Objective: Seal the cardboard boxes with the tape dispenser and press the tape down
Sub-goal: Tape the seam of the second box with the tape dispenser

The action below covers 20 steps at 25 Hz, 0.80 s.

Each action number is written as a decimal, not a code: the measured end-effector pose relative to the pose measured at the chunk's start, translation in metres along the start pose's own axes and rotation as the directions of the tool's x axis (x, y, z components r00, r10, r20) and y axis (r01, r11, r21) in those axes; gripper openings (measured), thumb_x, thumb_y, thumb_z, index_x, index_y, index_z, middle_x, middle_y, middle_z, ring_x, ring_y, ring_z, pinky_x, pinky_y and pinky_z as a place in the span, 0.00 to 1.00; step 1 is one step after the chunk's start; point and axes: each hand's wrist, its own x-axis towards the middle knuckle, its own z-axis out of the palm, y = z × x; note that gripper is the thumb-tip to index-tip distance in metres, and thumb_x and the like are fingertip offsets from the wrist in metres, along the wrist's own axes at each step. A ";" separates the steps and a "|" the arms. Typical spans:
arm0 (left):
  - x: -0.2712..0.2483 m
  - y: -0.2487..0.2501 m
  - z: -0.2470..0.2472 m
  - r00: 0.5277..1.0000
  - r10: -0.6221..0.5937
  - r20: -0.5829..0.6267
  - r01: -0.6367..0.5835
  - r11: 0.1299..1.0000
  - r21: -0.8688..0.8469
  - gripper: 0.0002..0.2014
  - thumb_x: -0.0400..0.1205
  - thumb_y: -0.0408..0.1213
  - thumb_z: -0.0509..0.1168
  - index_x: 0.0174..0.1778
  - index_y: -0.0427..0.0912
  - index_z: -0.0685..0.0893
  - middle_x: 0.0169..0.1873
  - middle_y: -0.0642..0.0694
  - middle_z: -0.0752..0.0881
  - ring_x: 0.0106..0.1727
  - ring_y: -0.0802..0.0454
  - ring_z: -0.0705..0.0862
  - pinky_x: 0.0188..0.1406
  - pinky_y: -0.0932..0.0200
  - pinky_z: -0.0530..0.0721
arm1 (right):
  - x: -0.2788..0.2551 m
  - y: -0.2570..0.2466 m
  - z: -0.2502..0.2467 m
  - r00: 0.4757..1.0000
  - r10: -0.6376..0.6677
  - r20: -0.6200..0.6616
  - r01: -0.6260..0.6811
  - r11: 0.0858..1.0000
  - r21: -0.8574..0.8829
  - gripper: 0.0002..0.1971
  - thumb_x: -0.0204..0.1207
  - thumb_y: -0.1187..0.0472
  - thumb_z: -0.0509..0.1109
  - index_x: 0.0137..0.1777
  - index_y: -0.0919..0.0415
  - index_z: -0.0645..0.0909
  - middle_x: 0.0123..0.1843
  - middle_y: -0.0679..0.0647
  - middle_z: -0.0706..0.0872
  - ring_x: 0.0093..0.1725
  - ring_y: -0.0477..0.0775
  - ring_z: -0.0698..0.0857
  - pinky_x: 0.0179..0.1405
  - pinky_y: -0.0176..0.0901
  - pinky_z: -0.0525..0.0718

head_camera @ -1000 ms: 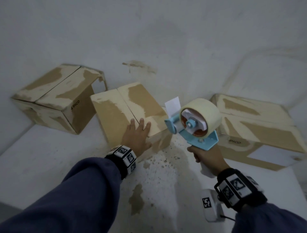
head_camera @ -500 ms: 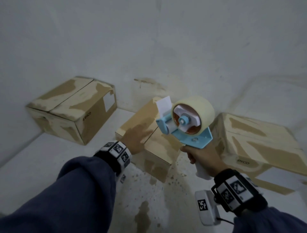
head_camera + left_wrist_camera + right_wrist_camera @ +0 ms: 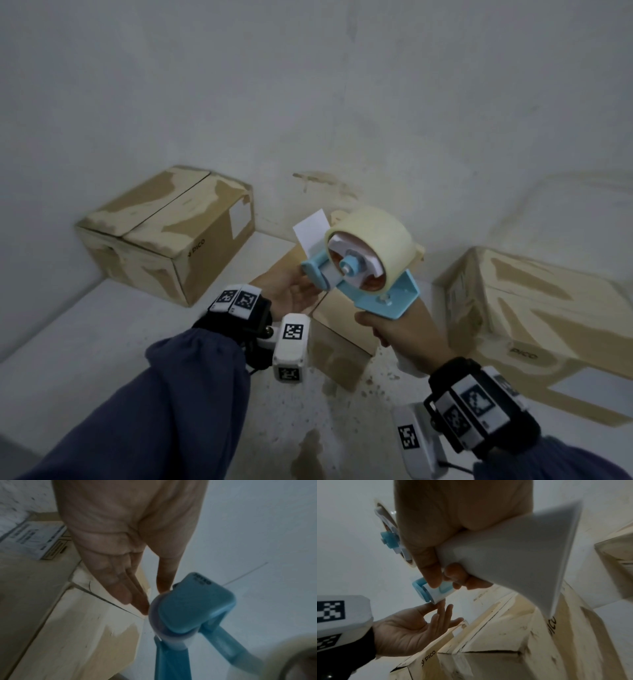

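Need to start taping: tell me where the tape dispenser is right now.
In the head view the tape dispenser is mid-frame, gripped by the right hand above the middle box, left hand at its nose.

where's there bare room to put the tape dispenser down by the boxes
Bare floor lies in front of the left box, left of the left hand, and near the stained patch between both sleeves. Crowded: the middle box sits close under the tape dispenser, beside the right box.

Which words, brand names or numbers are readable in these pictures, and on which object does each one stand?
"PICO": side of the left cardboard box.
"PICO": front of the right cardboard box.
"PICO": side of a box in the right wrist view.
White label on the middle box: printed lines, too blurred to read.
Tape dispenser: dark embossed mark, unreadable.
Wrist markers: coded patterns, no words.
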 end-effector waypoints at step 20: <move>0.016 0.010 -0.099 0.740 0.459 -0.491 -0.324 0.884 0.338 0.28 0.70 0.31 0.77 0.66 0.35 0.78 0.43 0.37 0.88 0.28 0.53 0.86 0.28 0.62 0.81 | -0.011 0.051 0.003 0.989 0.099 0.105 -0.087 0.990 -0.111 0.09 0.71 0.72 0.74 0.35 0.60 0.80 0.22 0.47 0.84 0.20 0.44 0.79 0.21 0.36 0.78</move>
